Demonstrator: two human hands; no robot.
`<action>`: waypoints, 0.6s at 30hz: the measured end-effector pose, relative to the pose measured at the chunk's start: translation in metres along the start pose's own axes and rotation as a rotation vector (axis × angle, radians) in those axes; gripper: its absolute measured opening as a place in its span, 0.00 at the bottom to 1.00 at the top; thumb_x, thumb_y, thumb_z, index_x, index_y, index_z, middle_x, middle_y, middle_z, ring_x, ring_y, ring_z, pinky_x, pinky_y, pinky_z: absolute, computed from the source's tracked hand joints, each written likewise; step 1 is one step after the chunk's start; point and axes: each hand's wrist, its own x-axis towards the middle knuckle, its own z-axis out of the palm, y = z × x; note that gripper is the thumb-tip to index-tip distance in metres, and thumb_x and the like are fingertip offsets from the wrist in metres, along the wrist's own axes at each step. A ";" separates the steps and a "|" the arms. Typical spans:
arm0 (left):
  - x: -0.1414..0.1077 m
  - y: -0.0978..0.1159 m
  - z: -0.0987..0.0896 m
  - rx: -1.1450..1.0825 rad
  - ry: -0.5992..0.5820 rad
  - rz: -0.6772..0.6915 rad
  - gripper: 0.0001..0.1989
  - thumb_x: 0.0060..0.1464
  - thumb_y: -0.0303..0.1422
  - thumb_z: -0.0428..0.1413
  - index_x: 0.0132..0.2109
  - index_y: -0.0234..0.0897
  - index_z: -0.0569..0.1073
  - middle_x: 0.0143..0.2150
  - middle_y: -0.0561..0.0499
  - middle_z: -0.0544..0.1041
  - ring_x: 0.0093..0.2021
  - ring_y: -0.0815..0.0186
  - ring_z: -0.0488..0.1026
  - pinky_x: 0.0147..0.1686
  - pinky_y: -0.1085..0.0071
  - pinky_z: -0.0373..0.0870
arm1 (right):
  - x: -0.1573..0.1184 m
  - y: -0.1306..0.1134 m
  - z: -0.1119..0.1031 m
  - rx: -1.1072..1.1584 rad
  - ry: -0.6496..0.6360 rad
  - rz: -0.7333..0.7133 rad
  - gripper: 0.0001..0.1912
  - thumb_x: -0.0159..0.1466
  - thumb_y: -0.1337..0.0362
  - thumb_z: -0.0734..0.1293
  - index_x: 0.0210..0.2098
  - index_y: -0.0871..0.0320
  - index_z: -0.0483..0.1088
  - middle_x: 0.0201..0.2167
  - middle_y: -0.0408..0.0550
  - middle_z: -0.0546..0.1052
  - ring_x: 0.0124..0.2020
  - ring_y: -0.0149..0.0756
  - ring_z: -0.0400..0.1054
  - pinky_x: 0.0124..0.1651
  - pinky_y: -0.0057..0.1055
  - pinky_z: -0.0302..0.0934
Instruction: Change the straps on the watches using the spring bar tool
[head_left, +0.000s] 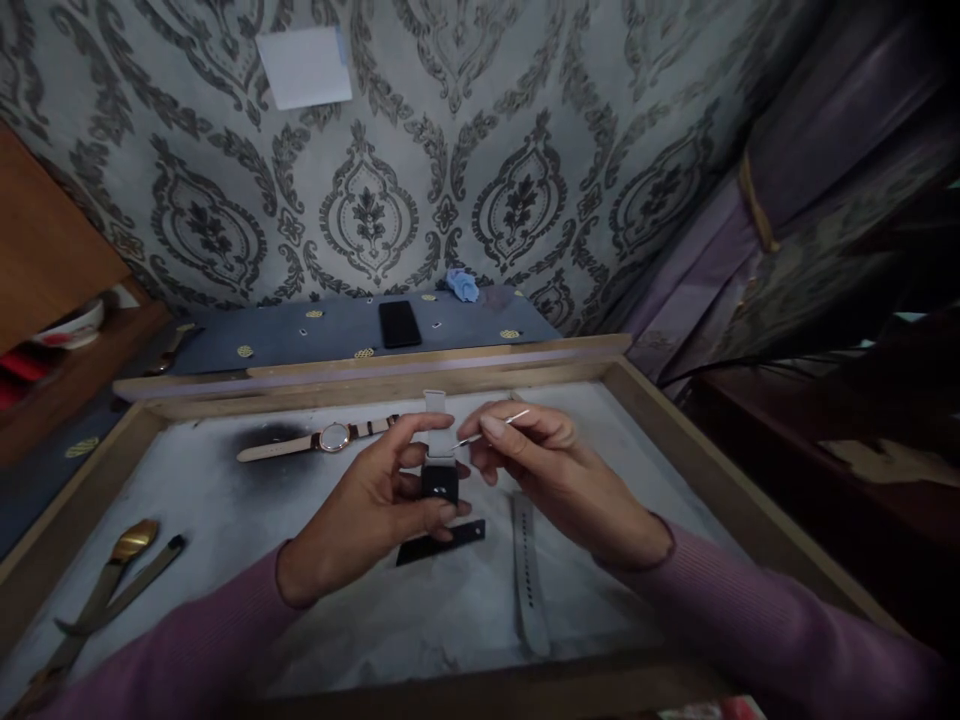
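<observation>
My left hand [375, 500] is closed around a square black smartwatch [439, 483], its dark face turned up. A short pale grey strap [438, 425] stretches away from the watch's far edge. Between the thumb and fingers of my right hand [551, 465] is a thin silver metal pin-like tool [514, 417], its tip close to where strap and watch meet. Whether the tip touches cannot be made out. Below my hands lies a flat black strip [442, 542]. A loose pale grey watch strap with holes [528, 575] rests under my right wrist.
A wooden frame [660, 420] borders the white work surface. On it lie a wristwatch with a light strap [334, 437] and a gold-faced watch [135, 540]. Behind are a black phone [400, 324] and a blue crumpled cloth [463, 285]. A purple curtain [697, 240] hangs at right.
</observation>
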 end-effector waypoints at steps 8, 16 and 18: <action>-0.001 0.012 0.000 -0.091 0.074 0.059 0.31 0.45 0.28 0.65 0.55 0.40 0.62 0.37 0.52 0.73 0.33 0.66 0.77 0.30 0.73 0.78 | -0.011 -0.014 0.013 -0.281 0.046 -0.297 0.06 0.65 0.64 0.66 0.35 0.57 0.75 0.21 0.43 0.76 0.21 0.28 0.70 0.26 0.24 0.66; -0.005 0.016 0.001 -0.077 0.084 0.064 0.29 0.46 0.29 0.64 0.54 0.38 0.63 0.36 0.52 0.72 0.33 0.67 0.76 0.29 0.74 0.78 | -0.015 -0.010 0.016 -0.545 0.001 -0.504 0.08 0.66 0.71 0.63 0.39 0.56 0.74 0.25 0.44 0.77 0.26 0.29 0.70 0.27 0.25 0.65; -0.005 0.017 0.002 -0.073 0.086 0.064 0.29 0.45 0.30 0.65 0.54 0.38 0.63 0.37 0.51 0.73 0.34 0.66 0.77 0.29 0.74 0.78 | -0.016 -0.008 0.015 -0.596 -0.022 -0.527 0.09 0.66 0.72 0.62 0.40 0.56 0.73 0.26 0.45 0.77 0.28 0.31 0.71 0.30 0.27 0.66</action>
